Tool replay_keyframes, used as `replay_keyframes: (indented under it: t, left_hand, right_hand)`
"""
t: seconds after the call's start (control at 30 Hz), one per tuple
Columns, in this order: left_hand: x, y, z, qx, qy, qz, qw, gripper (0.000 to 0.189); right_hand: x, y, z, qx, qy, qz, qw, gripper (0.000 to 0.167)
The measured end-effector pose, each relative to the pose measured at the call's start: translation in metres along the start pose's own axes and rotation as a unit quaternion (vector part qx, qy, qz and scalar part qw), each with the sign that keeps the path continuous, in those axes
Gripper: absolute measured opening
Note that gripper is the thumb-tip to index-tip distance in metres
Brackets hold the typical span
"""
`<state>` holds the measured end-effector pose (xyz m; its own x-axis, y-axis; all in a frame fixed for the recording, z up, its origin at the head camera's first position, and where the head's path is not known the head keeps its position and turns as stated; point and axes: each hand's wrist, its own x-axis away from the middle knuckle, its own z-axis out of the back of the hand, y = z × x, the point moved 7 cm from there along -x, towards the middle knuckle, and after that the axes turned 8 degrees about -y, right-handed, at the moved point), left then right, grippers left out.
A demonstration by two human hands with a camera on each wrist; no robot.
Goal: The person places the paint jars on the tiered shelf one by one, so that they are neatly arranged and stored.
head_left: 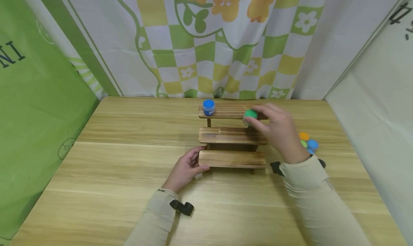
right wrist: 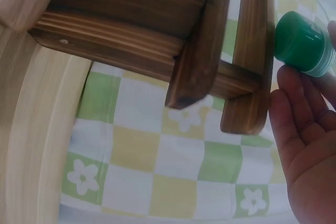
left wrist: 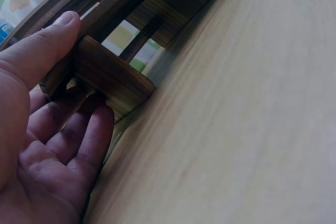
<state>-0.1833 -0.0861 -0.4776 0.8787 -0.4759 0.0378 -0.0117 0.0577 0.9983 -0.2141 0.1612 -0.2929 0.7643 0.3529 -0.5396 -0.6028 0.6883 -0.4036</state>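
A three-step wooden display stand point(head_left: 232, 159) stands on the table, its steps rising toward the curtain. At its lower left end my left hand point(head_left: 184, 169) holds the lowest step, thumb at the front edge and fingers round the side. My right hand point(head_left: 282, 133) pinches a small green paint jar point(head_left: 250, 114) by the lid at the right part of the top step. In the right wrist view the green jar point(right wrist: 299, 40) is close beside that step; whether it touches the wood I cannot tell. A blue paint jar point(head_left: 208, 108) is upright on the top step's left end.
Several small jars with orange, blue and light green lids, one an orange-lidded jar point(head_left: 304, 136), are grouped on the table right of the stand, partly behind my right wrist. A checked curtain point(head_left: 206, 52) hangs along the table's point(head_left: 129, 124) far edge.
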Motion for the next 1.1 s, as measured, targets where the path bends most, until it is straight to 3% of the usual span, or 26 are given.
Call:
replay_keyframes:
  t: [0.43,1.1]
  left_hand:
    - [0.000,-0.001,0.000,0.007,0.003,0.011,0.9999,0.070]
    - [0.000,0.002,0.000,0.002,-0.001,0.011,0.9999,0.071]
  right_hand:
    - [-0.014,-0.005,-0.014,0.004,-0.038,0.002,0.9993,0.033]
    - [-0.031,0.000,-0.022,-0.007,-0.066,-0.023,0.9975,0.030]
